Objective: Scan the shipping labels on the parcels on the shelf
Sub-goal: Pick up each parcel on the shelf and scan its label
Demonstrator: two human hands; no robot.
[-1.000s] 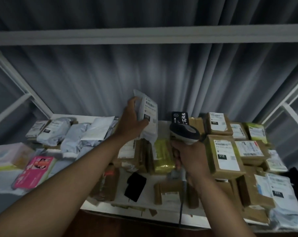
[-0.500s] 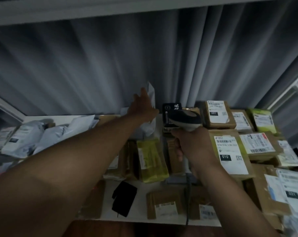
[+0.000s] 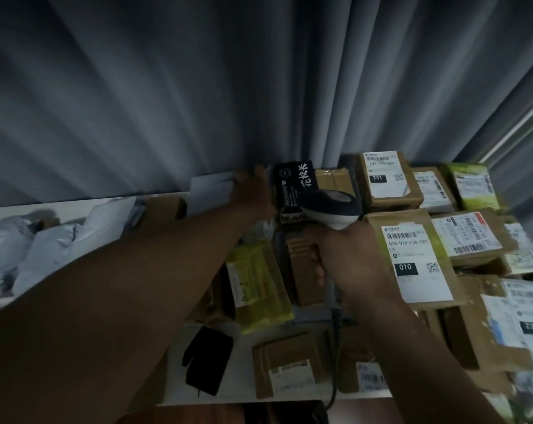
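Over the shelf (image 3: 60, 206) — left hand (image 3: 253, 194) on white parcel (image 3: 210, 191), right hand (image 3: 347, 261) gripping scanner (image 3: 329, 208).

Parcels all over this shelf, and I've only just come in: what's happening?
A person is scanning shipping labels. The right hand grips a corded scanner over the middle of the shelf. The left hand reaches to the back, against a white mailer by the curtain. Brown boxes, including one marked 010, lie label-up at right.
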